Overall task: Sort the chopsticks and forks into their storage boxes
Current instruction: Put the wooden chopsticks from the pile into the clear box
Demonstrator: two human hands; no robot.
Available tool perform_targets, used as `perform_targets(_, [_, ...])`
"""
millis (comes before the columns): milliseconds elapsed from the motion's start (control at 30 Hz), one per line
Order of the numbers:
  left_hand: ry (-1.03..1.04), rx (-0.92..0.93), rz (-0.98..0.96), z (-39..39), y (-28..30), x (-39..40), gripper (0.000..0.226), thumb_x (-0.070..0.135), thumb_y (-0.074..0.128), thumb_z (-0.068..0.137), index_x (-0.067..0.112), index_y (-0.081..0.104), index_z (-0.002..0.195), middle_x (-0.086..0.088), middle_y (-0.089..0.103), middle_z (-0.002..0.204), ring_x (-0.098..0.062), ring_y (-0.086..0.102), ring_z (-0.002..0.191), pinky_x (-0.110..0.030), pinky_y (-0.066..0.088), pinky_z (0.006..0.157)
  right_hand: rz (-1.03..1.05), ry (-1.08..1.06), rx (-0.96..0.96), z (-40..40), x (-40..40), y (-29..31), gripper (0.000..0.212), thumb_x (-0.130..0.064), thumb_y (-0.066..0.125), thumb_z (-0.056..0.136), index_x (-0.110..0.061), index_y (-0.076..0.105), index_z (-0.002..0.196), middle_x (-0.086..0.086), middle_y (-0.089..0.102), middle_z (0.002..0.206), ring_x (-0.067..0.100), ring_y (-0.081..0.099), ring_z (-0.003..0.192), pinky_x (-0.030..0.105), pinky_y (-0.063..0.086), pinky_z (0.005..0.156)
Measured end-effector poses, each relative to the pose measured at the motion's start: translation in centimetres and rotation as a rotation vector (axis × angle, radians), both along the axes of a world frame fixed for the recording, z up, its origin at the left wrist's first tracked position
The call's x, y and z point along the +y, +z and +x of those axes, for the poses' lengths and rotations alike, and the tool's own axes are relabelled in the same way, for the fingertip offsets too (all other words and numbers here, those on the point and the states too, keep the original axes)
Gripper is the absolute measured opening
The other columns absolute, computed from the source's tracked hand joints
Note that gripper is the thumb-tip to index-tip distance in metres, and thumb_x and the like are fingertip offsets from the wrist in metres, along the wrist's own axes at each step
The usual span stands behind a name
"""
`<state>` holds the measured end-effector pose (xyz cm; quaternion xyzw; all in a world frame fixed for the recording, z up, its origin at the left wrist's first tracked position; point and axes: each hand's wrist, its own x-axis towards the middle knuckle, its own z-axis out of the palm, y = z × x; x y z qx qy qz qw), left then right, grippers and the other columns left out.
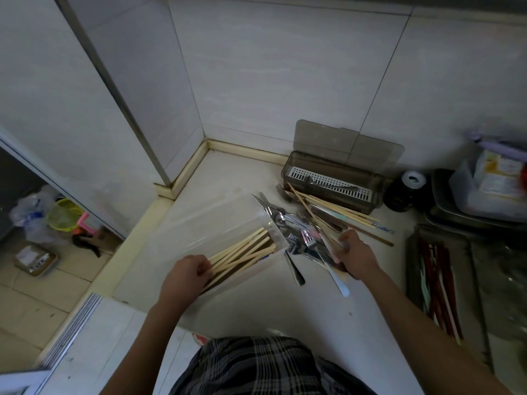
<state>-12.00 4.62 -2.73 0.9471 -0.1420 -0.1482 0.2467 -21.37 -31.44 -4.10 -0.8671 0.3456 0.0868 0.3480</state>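
Tiled walls meet in a corner behind a pale countertop (299, 303), which is seen from the head view. A clear plastic box (199, 232) lies open on it, and all places below are given relative to this box.

Inside the box, a bundle of pale chopsticks (242, 252) is laid lengthwise. The left hand (185, 273) is curled at the box's near end, its fingers closed on the chopstick ends. Just right of the box, a mixed pile of forks (302, 238) and spoons lies on the counter. The right hand (355, 256) is placed at that pile's right edge, fingers curled round a few chopsticks drawn from it.

Beyond the pile, further right and back, a smoked brown box (333, 183) stands with its lid raised; one metal utensil rests on its white slotted insert. Loose chopsticks (342, 209) lean against its front.

For a clean step, the ends in the box should be squared and pressed flat before more are added, and only chopsticks should be lifted clear of the tangled forks.

No legible writing or brand can be read.
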Motion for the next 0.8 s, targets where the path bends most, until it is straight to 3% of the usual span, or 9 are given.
perform_targets(100, [0.005, -0.002, 0.019, 0.0, 0.1, -0.2, 0.016, 0.019, 0.070, 0.080, 0.027, 0.058, 0.075, 0.000, 0.061, 0.082, -0.017, 0.058, 0.077, -0.030, 0.048, 0.072, 0.042, 0.015, 0.066, 0.6, -0.2, 0.7, 0.024, -0.017, 0.063, 0.088, -0.015, 0.045, 0.103, 0.007, 0.055, 0.097, 0.021, 0.055, 0.085, 0.025, 0.040, 0.061])
perform_targets(267, [0.011, 0.001, 0.040, -0.1, 0.1, -0.2, 0.014, 0.020, 0.071, 0.080, 0.027, 0.060, 0.074, 0.000, 0.062, 0.084, -0.016, 0.058, 0.078, -0.028, 0.047, 0.072, -0.005, 0.003, 0.119, 1.0, 0.1, 0.9, 0.019, -0.026, 0.058, 0.091, -0.008, 0.055, 0.098, 0.012, 0.062, 0.096, 0.024, 0.060, 0.088, 0.031, 0.048, 0.074])
perform_targets(433, [0.027, 0.002, 0.019, -0.1, 0.0, 0.0, 0.020, 0.020, 0.073, 0.077, 0.028, 0.059, 0.067, -0.001, 0.064, 0.080, -0.016, 0.060, 0.076, -0.029, 0.048, 0.071, 0.056, -0.004, 0.154, 0.9, 0.6, 1.2, 0.018, -0.024, 0.061, 0.090, -0.008, 0.053, 0.089, 0.007, 0.056, 0.081, 0.018, 0.053, 0.072, 0.025, 0.041, 0.059])
perform_targets(533, [0.020, 0.000, 0.011, -0.1, 0.1, -0.1, 0.022, 0.020, 0.071, 0.079, 0.029, 0.056, 0.065, 0.000, 0.064, 0.077, -0.016, 0.059, 0.075, -0.028, 0.046, 0.068, -0.029, 0.056, 0.195, 1.0, 1.1, 1.2, 0.021, -0.021, 0.054, 0.093, -0.001, 0.054, 0.102, 0.011, 0.060, 0.090, 0.022, 0.057, 0.077, 0.028, 0.045, 0.063])
perform_targets(633, [0.030, -0.070, -0.002, -0.4, 0.4, -0.3, 0.018, 0.022, 0.064, 0.084, 0.026, 0.057, 0.069, 0.002, 0.060, 0.074, -0.015, 0.056, 0.070, -0.028, 0.044, 0.062, -0.197, 0.030, 0.077, 0.7, 1.4, 0.4, 0.032, -0.014, 0.046, 0.096, 0.002, 0.043, 0.124, 0.019, 0.062, 0.109, 0.030, 0.062, 0.097, 0.034, 0.048, 0.075])
perform_targets(800, [0.004, -0.208, -0.062, -0.6, 1.1, -0.9, 0.005, 0.020, 0.057, 0.090, 0.019, 0.063, 0.089, -0.002, 0.064, 0.086, -0.018, 0.058, 0.074, -0.034, 0.051, 0.067, -0.115, -0.226, -0.318, -1.0, 2.6, 1.6, 0.021, 0.003, 0.037, 0.095, -0.008, 0.045, 0.111, 0.013, 0.059, 0.094, 0.025, 0.057, 0.083, 0.023, 0.037, 0.055])
